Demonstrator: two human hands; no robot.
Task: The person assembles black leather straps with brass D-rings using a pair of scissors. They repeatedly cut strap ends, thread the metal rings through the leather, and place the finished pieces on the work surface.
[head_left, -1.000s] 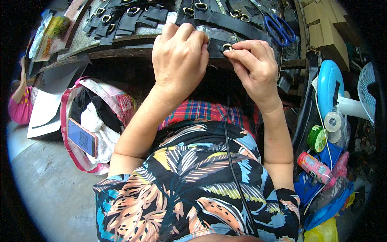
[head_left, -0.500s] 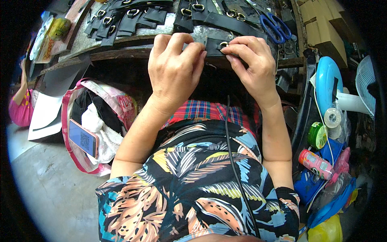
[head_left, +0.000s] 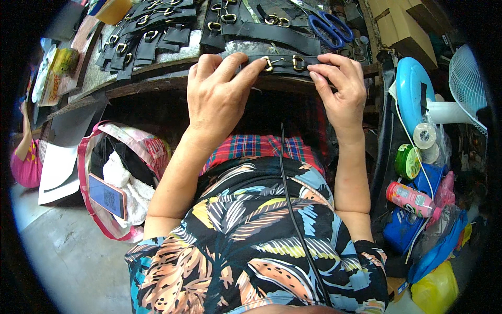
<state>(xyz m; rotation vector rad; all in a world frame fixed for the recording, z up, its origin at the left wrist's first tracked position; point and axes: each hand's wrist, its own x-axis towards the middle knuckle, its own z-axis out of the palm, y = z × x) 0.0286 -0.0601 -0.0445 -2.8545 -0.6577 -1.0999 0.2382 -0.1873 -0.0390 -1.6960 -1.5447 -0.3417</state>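
Observation:
A black leather strap stretches between my two hands at the near edge of the workbench. It carries a brass-coloured buckle near the left fingers and a metal ring closer to the right. My left hand pinches the strap's left end between thumb and fingers. At the other end, my right hand grips it with thumb and fingertips. Just beyond lies another wide black strap. Blue-handled scissors rest past my right fingers.
Black straps with metal rings pile up at the far left of the bench. Cardboard boxes stand far right. A blue-and-white fan, a green tape roll and a pink bottle sit at right. A bag holds a phone.
My hands have moved farther apart along the strap, and the buckle now shows beside the left fingers. The right fingers have come away from the ring. The whole view has shifted slightly.

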